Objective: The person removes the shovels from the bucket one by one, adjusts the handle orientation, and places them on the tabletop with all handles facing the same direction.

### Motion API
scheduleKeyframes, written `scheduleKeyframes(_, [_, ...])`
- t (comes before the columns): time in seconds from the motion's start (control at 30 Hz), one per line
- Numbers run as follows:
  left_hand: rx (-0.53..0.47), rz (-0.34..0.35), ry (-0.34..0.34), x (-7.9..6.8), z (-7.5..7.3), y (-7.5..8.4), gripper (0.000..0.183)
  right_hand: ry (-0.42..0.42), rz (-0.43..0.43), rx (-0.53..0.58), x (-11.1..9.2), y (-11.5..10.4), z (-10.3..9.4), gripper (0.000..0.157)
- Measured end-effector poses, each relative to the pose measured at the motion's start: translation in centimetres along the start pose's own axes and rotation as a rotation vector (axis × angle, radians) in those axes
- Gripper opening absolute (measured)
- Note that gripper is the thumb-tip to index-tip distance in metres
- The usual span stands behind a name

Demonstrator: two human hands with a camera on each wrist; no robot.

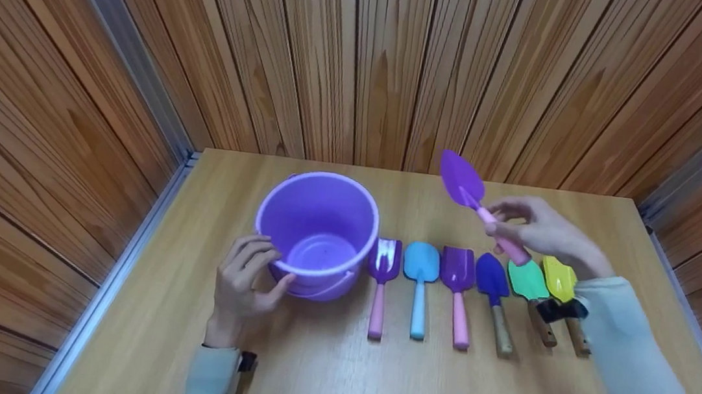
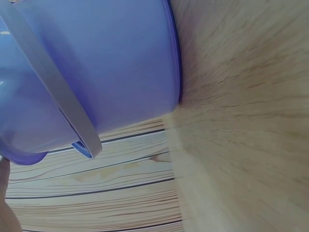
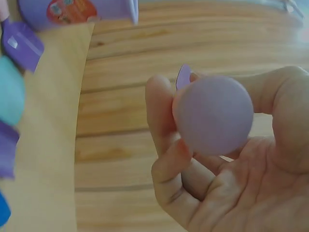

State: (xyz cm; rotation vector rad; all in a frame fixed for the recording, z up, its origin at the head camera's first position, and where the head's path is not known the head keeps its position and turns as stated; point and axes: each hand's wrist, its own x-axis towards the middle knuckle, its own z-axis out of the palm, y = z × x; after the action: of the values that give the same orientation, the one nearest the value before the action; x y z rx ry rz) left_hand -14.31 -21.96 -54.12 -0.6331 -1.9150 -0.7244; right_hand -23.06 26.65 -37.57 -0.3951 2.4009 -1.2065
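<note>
In the head view my right hand [image 1: 537, 226] holds a toy trowel [image 1: 461, 176] by its pink handle, lifted above the table. Its pointed purple blade tips up and to the left. The round handle end [image 3: 215, 116] faces the camera in the right wrist view, with the fingers and thumb around it. A purple bucket [image 1: 315, 288] stands upright on the table, its inside bare down to the bottom. My left hand [image 1: 246, 277] grips its near-left rim, the thumb on the outside. The bucket's handle [image 2: 53, 82] hangs down against its side.
Right of the bucket, a row of toy shovels lies on the wooden table [image 1: 332, 378]: a purple scoop [image 1: 385, 259], a blue shovel [image 1: 422, 263], a purple shovel [image 1: 458, 270], a dark blue trowel [image 1: 492, 277], a green one [image 1: 528, 281] and a yellow one [image 1: 558, 277]. Wood-panelled walls surround the table.
</note>
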Motion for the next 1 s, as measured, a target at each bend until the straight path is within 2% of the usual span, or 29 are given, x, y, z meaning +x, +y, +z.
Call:
scheduleKeyframes(0.13, [0.009,-0.013,-0.004,-0.1,-0.2,0.0,0.046,0.026,0.035,0.044,-1.3,2.0,-1.2,0.054])
scheduleKeyframes(0.37, [0.0,0.003,0.004,0.0,-0.1,0.0,0.046,0.135,0.104,-0.005,-3.4,5.6,-2.1,0.053])
scheduleKeyframes(0.53, [-0.02,0.029,0.03,0.2,0.1,0.0,0.045,0.187,0.16,0.05,-4.2,8.3,-1.4,0.059])
scheduleKeyframes(0.67, [-0.029,0.042,0.046,0.4,0.4,-0.1,0.046,0.278,0.181,0.009,-4.6,10.3,-0.8,0.06])
scheduleKeyframes(0.83, [-0.026,0.017,0.039,0.4,0.5,0.0,0.047,0.4,0.227,0.04,-5.4,12.7,0.4,0.062])
scheduleKeyframes(1.0, [-0.017,0.001,0.024,0.2,0.1,0.0,0.046,0.482,0.282,0.053,-5.9,14.8,1.3,0.062])
